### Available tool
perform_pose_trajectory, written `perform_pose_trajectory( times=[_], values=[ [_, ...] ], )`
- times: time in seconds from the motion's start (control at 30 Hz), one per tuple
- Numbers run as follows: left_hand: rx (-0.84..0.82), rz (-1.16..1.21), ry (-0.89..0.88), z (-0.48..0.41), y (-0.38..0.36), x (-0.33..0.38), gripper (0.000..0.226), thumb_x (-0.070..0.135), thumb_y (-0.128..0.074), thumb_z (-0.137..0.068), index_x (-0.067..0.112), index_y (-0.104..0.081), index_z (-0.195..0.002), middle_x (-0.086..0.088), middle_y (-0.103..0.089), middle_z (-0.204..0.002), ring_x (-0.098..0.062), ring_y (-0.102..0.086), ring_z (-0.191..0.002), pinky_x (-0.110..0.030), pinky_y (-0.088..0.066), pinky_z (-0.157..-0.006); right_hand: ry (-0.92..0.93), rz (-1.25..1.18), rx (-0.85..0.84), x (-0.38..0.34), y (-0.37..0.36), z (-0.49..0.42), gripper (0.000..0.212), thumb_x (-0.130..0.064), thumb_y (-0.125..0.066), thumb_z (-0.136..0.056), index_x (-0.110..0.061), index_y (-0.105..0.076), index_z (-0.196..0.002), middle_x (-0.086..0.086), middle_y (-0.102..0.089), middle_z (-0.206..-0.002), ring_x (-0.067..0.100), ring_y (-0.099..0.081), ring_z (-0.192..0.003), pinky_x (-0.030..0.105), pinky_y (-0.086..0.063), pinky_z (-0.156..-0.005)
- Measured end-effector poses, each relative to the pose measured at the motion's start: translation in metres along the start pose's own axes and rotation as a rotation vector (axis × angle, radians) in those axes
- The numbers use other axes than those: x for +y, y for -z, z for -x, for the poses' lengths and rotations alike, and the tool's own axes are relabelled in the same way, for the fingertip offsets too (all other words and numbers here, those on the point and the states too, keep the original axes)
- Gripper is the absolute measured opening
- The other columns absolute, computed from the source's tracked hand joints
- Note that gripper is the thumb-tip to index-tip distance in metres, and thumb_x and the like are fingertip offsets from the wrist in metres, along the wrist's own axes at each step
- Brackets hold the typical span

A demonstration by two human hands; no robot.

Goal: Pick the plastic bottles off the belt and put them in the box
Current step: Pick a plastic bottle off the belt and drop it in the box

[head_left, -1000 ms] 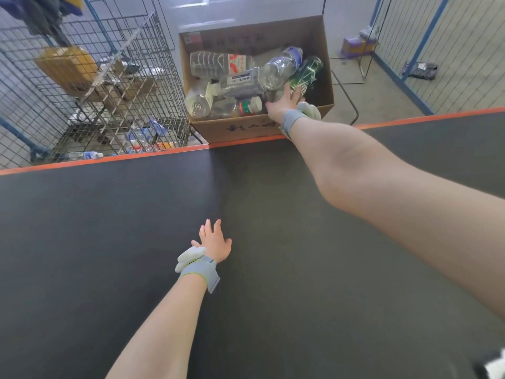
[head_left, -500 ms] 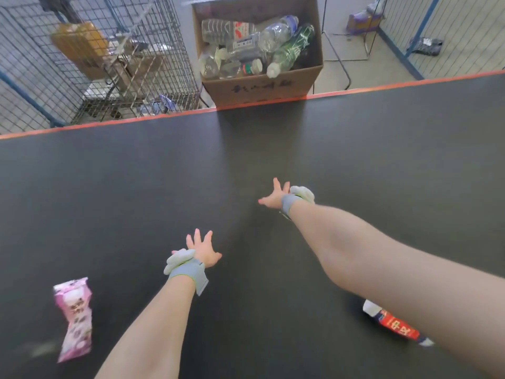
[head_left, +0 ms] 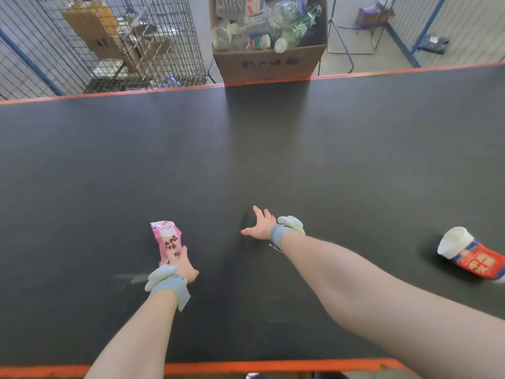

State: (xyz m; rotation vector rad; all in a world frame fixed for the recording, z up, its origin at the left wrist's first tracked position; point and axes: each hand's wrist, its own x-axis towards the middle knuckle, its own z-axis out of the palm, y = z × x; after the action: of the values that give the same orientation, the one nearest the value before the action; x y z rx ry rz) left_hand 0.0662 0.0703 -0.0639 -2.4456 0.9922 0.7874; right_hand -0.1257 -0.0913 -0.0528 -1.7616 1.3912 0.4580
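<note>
The right hand (head_left: 261, 224), which a second earlier had been reaching into the box (head_left: 269, 64) at top centre, had come back empty, fingers spread over the matte black belt (head_left: 273, 149). The left hand (head_left: 183, 265) lay against a glossy pink packet (head_left: 167, 239) newly arrived at lower centre; I couldn't tell if it gripped. A crumpled red-and-white carton (head_left: 470, 255) had drifted in at right. Clear, ribbed plastic bottles (head_left: 276, 20) filled the cardboard box; none seemed left on the belt.

Belt (head_left: 273, 149) black, orange edges; packet (head_left: 166, 237) pink-white; carton (head_left: 475, 258) red-blue-white; box (head_left: 269, 64) brown.
</note>
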Motion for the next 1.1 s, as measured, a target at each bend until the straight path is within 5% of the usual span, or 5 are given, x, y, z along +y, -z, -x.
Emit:
perform_pose_trajectory(
  times=[0.33,0.6,0.7,0.83,1.1],
  values=[
    [0.047,0.055,-0.52,0.019,0.001,0.063,0.07,0.014,-0.041,-0.098,0.022,-0.001,-0.154,-0.006,0.01,-0.16,-0.031,0.001,-0.148,-0.039,-0.013,-0.12,0.152,-0.123,-0.022,-0.004,-0.027,0.021,0.089,-0.035,-0.063,-0.09,-0.03,-0.001,-0.155,0.007,-0.005,-0.162,0.029,-0.017,-0.147,0.042,-0.019,-0.118],
    [0.097,0.008,-0.265,0.023,-0.008,0.041,0.069,0.032,-0.042,-0.1,0.04,0.003,-0.151,0.004,0.023,-0.158,-0.023,0.015,-0.147,-0.066,-0.011,-0.111,0.081,0.156,-0.002,0.021,-0.037,0.016,0.097,-0.049,-0.061,-0.087,-0.034,0.007,-0.154,0.006,0.012,-0.162,0.038,0.01,-0.147,0.051,-0.006,-0.12],
    [0.031,0.01,-0.236,0.021,-0.014,0.023,0.061,0.034,-0.04,-0.1,0.036,-0.007,-0.152,0.002,0.012,-0.16,-0.023,0.004,-0.148,-0.061,-0.019,-0.111,-0.061,0.245,0.018,0.044,-0.044,0.016,0.109,-0.057,-0.069,-0.076,-0.041,0.007,-0.152,0.006,0.022,-0.159,0.041,0.017,-0.145,0.064,-0.015,-0.113],
    [0.083,0.004,-0.307,0.015,0.001,0.009,0.054,0.03,-0.043,-0.099,0.028,-0.023,-0.149,0.002,-0.008,-0.16,-0.021,-0.017,-0.145,-0.048,-0.031,-0.111,-0.209,0.031,0.256,0.047,-0.026,0.021,0.086,-0.03,-0.062,-0.087,-0.028,-0.007,-0.153,0.015,0.003,-0.16,0.036,-0.004,-0.146,0.052,-0.024,-0.114],
    [0.209,-0.034,-0.187,0.011,0.008,-0.005,0.073,0.046,-0.038,-0.099,0.033,0.01,-0.151,0.0,0.031,-0.155,-0.023,0.019,-0.146,-0.064,-0.015,-0.111,-0.035,0.008,0.193,0.015,-0.027,0.011,0.109,-0.07,-0.062,-0.073,-0.043,0.008,-0.151,-0.003,0.027,-0.158,0.031,0.023,-0.145,0.064,-0.012,-0.113]
  ],
)
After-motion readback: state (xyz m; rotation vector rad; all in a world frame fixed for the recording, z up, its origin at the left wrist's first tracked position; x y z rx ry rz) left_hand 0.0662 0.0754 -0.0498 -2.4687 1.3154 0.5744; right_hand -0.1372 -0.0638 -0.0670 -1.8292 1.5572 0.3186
